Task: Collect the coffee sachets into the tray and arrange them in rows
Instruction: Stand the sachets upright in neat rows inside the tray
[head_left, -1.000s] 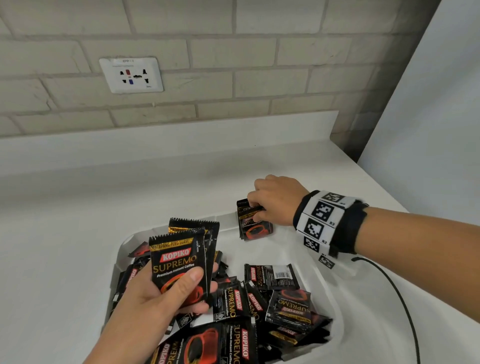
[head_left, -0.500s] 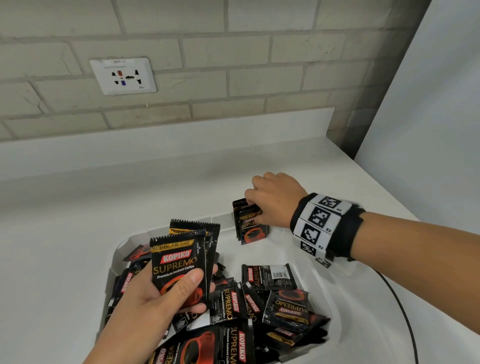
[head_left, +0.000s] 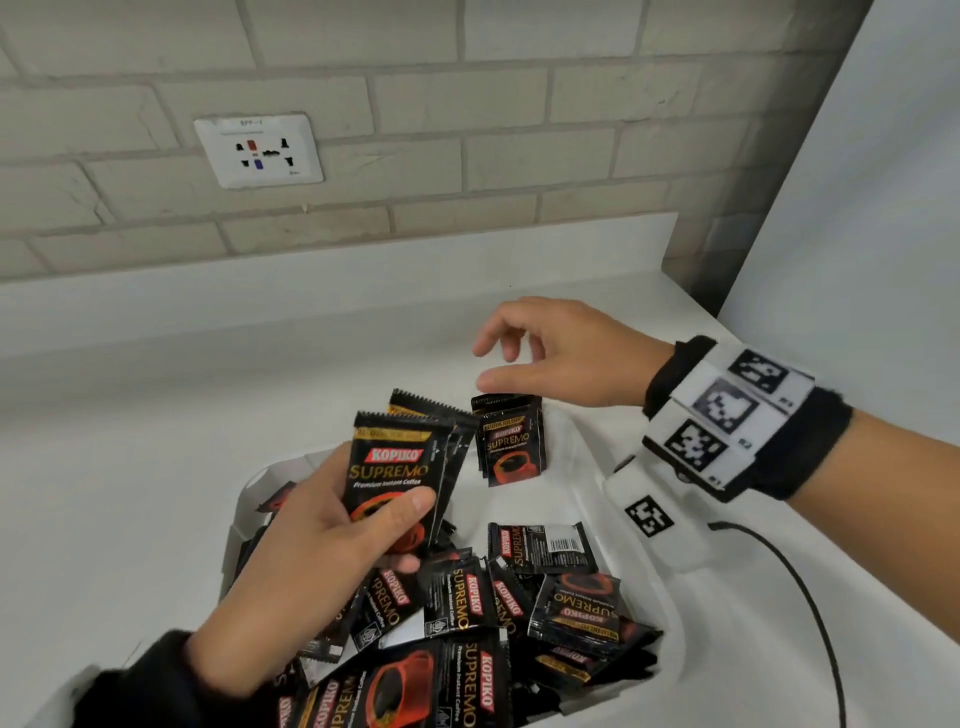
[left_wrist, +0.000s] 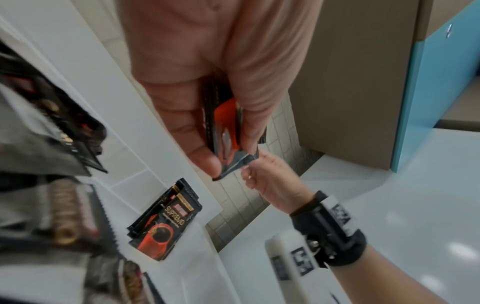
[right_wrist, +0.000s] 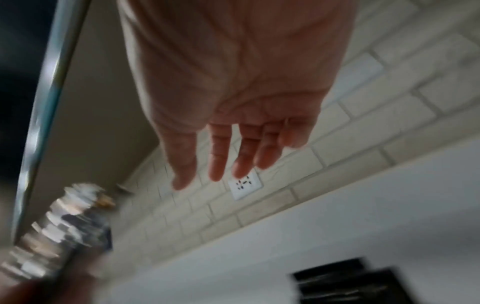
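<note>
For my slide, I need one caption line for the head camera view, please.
Left hand holds coffee sachets above the tray; empty right hand hovers over a small standing stack.

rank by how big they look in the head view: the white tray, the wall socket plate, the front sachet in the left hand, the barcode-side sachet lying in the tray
1. white tray
2. front sachet in the left hand, though nearness to the camera enlarges it
3. wall socket plate and barcode-side sachet: about alike, not ranked
</note>
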